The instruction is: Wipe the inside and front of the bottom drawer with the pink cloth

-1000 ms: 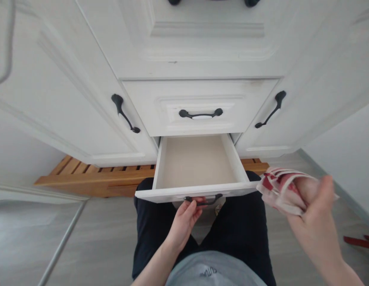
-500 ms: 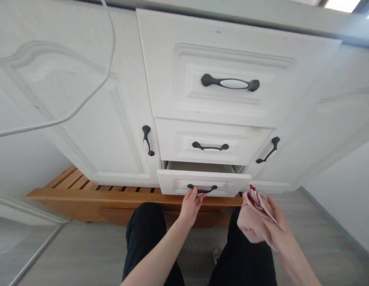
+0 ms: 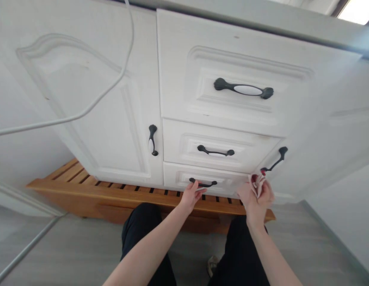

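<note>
The white bottom drawer [image 3: 171, 174] sits closed, its front level with the cabinet. At the left end of its black handle [image 3: 207, 185], my left hand [image 3: 190, 197] has its fingers closed round the bar. My right hand [image 3: 252, 204] is closed on a bunched pink cloth [image 3: 260, 185] with red marks, by the right end of that drawer. Whether the right fingers touch the drawer front cannot be made out. Above are the middle drawer [image 3: 178, 133] and the larger top drawer [image 3: 178, 99], both closed.
Cabinet doors with black handles flank the drawers, a left door [image 3: 103, 147] and a right door [image 3: 315, 151]. A slatted wooden bench [image 3: 83, 194] lies along the cabinet's base, just before my knees. A white cable [image 3: 92, 105] hangs across the left door.
The bottom drawer, partly open before, has gone in and is closed. My right hand has moved left and up with the cloth to the drawer's right end. My view shifted slightly.
</note>
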Available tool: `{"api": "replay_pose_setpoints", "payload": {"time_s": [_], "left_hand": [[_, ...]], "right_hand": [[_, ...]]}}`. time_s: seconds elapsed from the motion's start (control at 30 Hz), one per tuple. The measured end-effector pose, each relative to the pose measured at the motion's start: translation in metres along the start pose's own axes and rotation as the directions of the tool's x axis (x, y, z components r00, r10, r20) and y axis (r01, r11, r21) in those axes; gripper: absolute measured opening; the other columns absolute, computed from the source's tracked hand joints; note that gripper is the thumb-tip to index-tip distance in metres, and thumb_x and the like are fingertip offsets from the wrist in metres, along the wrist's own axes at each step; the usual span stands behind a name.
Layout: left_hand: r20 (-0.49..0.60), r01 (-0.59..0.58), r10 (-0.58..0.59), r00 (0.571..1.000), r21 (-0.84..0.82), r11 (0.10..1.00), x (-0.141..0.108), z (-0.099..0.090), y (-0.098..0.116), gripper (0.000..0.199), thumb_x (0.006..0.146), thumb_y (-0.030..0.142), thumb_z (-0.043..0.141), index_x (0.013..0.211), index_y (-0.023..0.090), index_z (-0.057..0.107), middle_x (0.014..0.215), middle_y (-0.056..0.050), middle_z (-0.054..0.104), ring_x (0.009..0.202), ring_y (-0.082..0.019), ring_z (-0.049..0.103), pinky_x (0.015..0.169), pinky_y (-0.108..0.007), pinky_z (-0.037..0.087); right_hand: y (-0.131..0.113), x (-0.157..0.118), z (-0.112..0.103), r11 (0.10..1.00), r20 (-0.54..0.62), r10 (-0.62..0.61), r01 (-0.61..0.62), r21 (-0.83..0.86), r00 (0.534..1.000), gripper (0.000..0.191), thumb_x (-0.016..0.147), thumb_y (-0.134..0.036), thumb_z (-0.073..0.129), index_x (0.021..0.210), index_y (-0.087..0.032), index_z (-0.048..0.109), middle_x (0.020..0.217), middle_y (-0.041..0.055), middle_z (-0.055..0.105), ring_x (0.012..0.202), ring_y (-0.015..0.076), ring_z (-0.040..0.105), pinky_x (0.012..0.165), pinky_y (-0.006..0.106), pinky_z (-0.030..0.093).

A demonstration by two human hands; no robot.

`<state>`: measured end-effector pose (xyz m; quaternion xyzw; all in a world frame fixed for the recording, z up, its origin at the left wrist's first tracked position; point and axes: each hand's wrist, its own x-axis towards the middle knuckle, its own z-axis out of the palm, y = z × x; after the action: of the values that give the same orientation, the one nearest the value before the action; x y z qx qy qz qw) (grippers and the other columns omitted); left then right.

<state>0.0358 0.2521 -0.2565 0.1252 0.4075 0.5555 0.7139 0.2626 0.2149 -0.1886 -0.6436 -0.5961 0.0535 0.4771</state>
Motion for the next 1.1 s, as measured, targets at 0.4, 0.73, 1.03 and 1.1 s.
{"api": "replay_pose_setpoints", "payload": {"time_s": [0.4, 0.73, 1.03, 1.1], "left_hand": [[0.06, -0.009, 0.007, 0.998, 0.043, 0.999, 0.017, -0.028, -0.017, 0.034, 0.084, 0.046, 0.075, 0.103, 0.018, 0.074, 0.101, -0.007, 0.076, 0.09, -0.018, 0.07, 0.074, -0.025, 0.049], [-0.307, 0.289, -0.245, 0.92, 0.109, 0.951, -0.048, -0.14, -0.127, 0.009, 0.09, 0.022, 0.058, 0.088, 0.017, 0.066, 0.081, -0.001, 0.07, 0.069, -0.009, 0.066, 0.06, -0.02, 0.037], [-0.34, 0.413, -0.307, 0.889, 0.304, 0.859, -0.036, -0.161, -0.156, 0.016, 0.096, 0.009, 0.052, 0.086, 0.015, 0.063, 0.068, 0.003, 0.065, 0.059, -0.01, 0.058, 0.055, -0.022, 0.035], [-0.37, 0.42, -0.293, 0.882, 0.333, 0.844, -0.034, -0.162, -0.158, 0.015, 0.097, 0.012, 0.054, 0.085, 0.015, 0.061, 0.069, 0.005, 0.061, 0.059, -0.01, 0.056, 0.058, -0.023, 0.041]], "right_hand": [[-0.089, -0.033, 0.137, 0.991, 0.088, -0.07, 0.079, -0.111, 0.994, 0.057, 0.092, -0.018, 0.039, 0.149, -0.009, 0.04, 0.146, 0.0253, 0.047, 0.137, 0.0381, 0.041, 0.11, 0.056, 0.039], [-0.163, -0.031, 0.226, 0.668, 0.459, -0.575, 0.713, -0.215, 0.677, 0.037, 0.103, -0.025, 0.045, 0.133, -0.03, 0.065, 0.126, 0.0138, 0.065, 0.111, 0.0291, 0.057, 0.091, 0.044, 0.045], [-0.113, -0.058, 0.246, 0.556, 0.706, -0.589, 0.831, 0.0, 0.393, 0.033, 0.102, -0.017, 0.048, 0.13, -0.022, 0.063, 0.129, 0.0083, 0.067, 0.116, 0.0225, 0.058, 0.094, 0.037, 0.045], [-0.115, -0.06, 0.243, 0.546, 0.716, -0.585, 0.838, -0.001, 0.382, 0.032, 0.101, -0.015, 0.049, 0.128, -0.021, 0.064, 0.12, 0.0072, 0.07, 0.11, 0.0212, 0.059, 0.093, 0.036, 0.045]]}}
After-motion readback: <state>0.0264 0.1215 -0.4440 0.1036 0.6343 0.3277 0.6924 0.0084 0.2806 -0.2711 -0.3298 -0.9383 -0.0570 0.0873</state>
